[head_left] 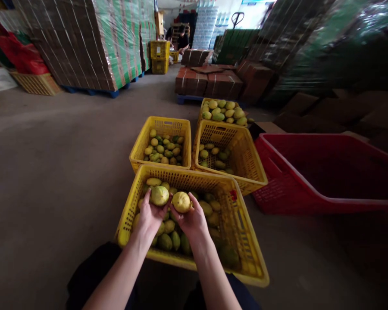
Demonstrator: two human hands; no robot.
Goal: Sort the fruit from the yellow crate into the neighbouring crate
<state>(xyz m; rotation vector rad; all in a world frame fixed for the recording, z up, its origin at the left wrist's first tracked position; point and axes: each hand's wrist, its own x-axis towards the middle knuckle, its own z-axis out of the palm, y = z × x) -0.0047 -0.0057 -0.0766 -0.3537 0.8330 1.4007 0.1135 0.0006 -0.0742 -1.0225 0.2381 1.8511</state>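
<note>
My left hand [153,217] cups a greenish-yellow lemon-shaped fruit [159,195], its fingers curled beneath. Close beside it, my right hand [191,218] holds a yellower lemon-shaped fruit [181,202] with a small nub facing me. Both hands are above a large yellow plastic crate [251,241]. More green and yellow fruits [164,242] lie inside that crate, partly hidden by my hands and forearms.
Behind stand a left yellow crate [135,148], a right yellow crate [245,161] and a fuller one, all with similar fruit. A red bin [278,181] is at right. Flattened cardboard [190,82] and wrapped stacks [123,47] stand farther back. A person [183,41] is in the background.
</note>
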